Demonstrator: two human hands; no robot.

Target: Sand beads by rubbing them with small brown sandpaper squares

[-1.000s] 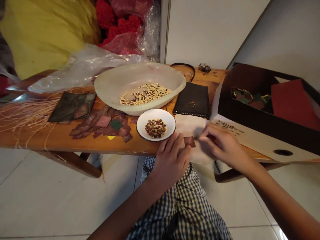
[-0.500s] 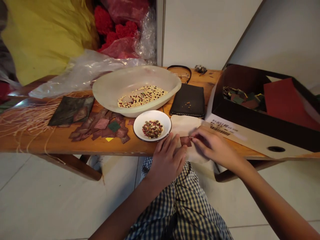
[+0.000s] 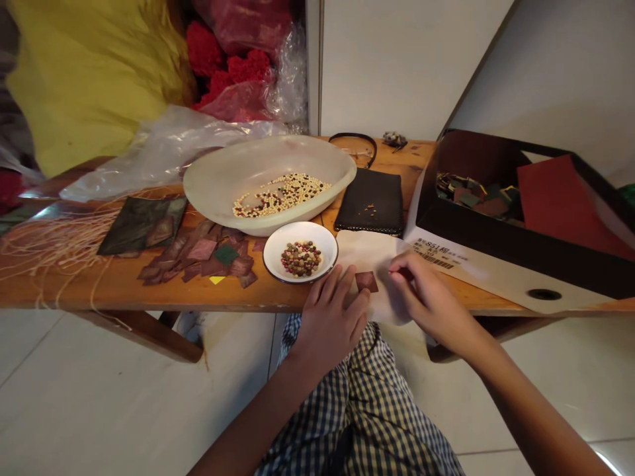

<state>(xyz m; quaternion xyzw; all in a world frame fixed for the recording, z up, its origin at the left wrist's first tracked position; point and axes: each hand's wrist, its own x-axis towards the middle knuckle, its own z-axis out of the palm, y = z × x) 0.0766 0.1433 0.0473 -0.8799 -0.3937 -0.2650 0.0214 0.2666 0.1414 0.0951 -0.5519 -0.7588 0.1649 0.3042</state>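
A small brown fabric-like square lies on a pale sheet at the bench's front edge. My left hand rests flat with its fingers stretched out, the thumb at the square's lower edge. Just right of the square, my right hand is held in a pinch. Something tiny and reddish shows at its fingertips, too small to name. Above my left fingers stands a white bowl of mixed brown, red and cream beads or seeds.
A large pale basin holds cream and dark beads or seeds. Brown squares, a dark folded cloth and loose strands lie left. A black pad sits behind the sheet. A box of scraps stands right.
My right hand has drawn back to the right, away from the brown square, still pinching. My left hand stays in place. The view has shifted slightly.
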